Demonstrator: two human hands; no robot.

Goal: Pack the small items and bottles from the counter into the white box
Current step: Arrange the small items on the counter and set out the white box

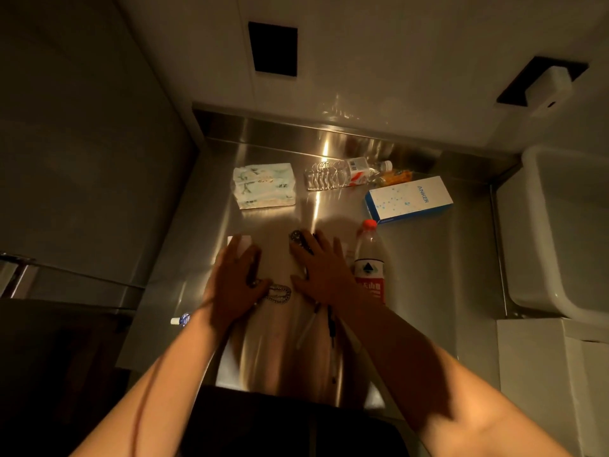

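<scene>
Two hands are laid flat on the steel counter (pixel 412 258), and much beneath them is hidden. The left hand (pixel 232 282) is spread palm-down with straight, released fingers; a white card (pixel 242 244) is covered in part by its fingertips, and what lies under the palm cannot be made out. The right hand (pixel 321 268) is likewise spread flat, fingers loose and nothing grasped; a watch (pixel 298 237) is seen just past its fingertips, partly covered. A chain (pixel 278 293) is seen between the two thumbs, one end lost under the left hand. Pens (pixel 321 328) are half hidden by the right wrist, and their number is hard to tell in the dim light. Both forearms are stretched forward from the bottom edge, where they are cut off.

An upright bottle (pixel 369 262) is stood just beside the right little finger. Well beyond the fingertips are laid a tissue pack (pixel 263 184), a clear bottle (pixel 342 174) on its side with an orange item behind it too blurred to name, and an Anker box (pixel 408 197). A small tube (pixel 181 319) is seen near the left wrist, at the counter's edge. A white box (pixel 560 225) is stood off to the right, cut off by the frame.
</scene>
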